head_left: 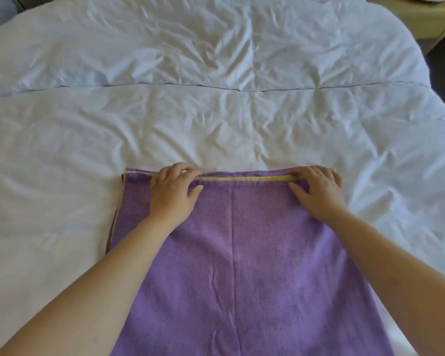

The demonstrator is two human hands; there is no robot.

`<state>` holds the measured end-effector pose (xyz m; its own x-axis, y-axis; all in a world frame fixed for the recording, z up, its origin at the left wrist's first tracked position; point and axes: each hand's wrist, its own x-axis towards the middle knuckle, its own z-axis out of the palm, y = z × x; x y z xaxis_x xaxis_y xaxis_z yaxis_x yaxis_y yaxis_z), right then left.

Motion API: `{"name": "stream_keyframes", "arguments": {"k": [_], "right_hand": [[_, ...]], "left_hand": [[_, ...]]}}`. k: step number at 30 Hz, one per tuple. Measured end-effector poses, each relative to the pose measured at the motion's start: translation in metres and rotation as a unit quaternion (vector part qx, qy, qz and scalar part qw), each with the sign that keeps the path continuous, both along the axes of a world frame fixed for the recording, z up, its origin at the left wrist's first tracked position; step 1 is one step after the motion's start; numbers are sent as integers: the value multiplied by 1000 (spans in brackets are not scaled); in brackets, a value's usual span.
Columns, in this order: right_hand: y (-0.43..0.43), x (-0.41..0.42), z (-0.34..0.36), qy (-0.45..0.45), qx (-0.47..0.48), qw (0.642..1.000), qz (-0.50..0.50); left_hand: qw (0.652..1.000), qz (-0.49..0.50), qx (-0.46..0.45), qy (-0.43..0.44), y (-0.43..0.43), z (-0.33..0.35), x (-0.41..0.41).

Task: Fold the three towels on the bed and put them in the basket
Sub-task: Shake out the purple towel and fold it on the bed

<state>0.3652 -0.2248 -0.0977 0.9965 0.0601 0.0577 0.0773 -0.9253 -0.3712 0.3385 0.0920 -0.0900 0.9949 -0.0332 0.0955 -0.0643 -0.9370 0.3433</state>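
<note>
A big bed (pixel 216 111) with a wrinkly white cover fills most of the room. A little pale wooden cabinet (pixel 421 19) peeks in at the far right corner. A soft purple towel (pixel 242 253) with a thin yellow edge lies flat on the near part of the bed. Two layers show along its left side. Both bare arms reach forward over it. The left grip (pixel 174 194) lies palm down at the towel's far edge. Its fingers curl over the edge and its thumb presses on top, pinching the cloth. The right grip (pixel 319 194) pinches the same edge near the far right corner. The yellow edge runs straight between them.
</note>
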Motion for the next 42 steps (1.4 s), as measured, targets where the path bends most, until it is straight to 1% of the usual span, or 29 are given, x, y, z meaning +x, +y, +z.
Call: {"name": "stream_keyframes", "arguments": {"k": [4, 7, 10, 13, 19, 20, 22, 23, 24, 27, 30, 31, 33, 35, 36, 37, 38, 39, 40, 41, 42], "right_hand": [[6, 8, 1, 62, -45, 995, 62], [6, 16, 3, 108, -89, 986, 95], [8, 25, 4, 124, -111, 980, 113], [8, 31, 7, 129, -112, 978, 118], [8, 36, 19, 192, -68, 968, 147], [8, 36, 21, 191, -52, 969, 144], [8, 36, 23, 178, -8, 975, 135], [9, 36, 23, 172, 8, 975, 138], [10, 36, 22, 166, 14, 975, 146], [14, 35, 16, 129, 3, 980, 153], [20, 39, 17, 53, -3, 992, 114], [22, 42, 17, 33, -8, 993, 110], [27, 44, 14, 28, -32, 992, 119], [29, 43, 7, 42, -84, 988, 122], [28, 40, 4, 35, -104, 988, 110], [28, 34, 2, 14, -113, 989, 92], [30, 26, 1, -22, -103, 992, 74], [35, 17, -1, -59, -76, 993, 64], [41, 6, -3, -76, -43, 994, 70], [45, -7, -8, -60, -29, 994, 92], [47, -19, -16, -21, -44, 992, 121]], "left_hand": [[997, -41, -2, 68, -8, -10, 11], [995, -58, 26, 78, -7, -10, 19], [993, -78, 16, 86, -3, -9, 25], [989, -104, 4, 110, 2, -7, 28], [984, -103, 23, 141, 7, -3, 32], [984, -103, 2, 145, 8, -2, 32], [982, -98, -68, 147, 10, 1, 30], [981, -92, -90, 146, 11, 2, 27], [982, -87, -93, 140, 12, 3, 24], [992, -80, -46, 84, 13, 3, 20], [995, -94, -22, -30, 12, 3, 32], [994, -95, -9, -47, 11, 3, 36], [995, -84, 56, -27, 10, -1, 42], [989, -52, 141, -4, 9, -8, 41], [986, -31, 163, -8, 5, -11, 36], [987, -18, 158, -31, -3, -13, 28], [989, -28, 133, -62, -14, -15, 18], [989, -67, 103, -84, -28, -18, 6], [985, -127, 94, -75, -41, -23, -7], [978, -179, 104, -40, -53, -31, -19], [972, -200, 122, 9, -60, -38, -29]]}}
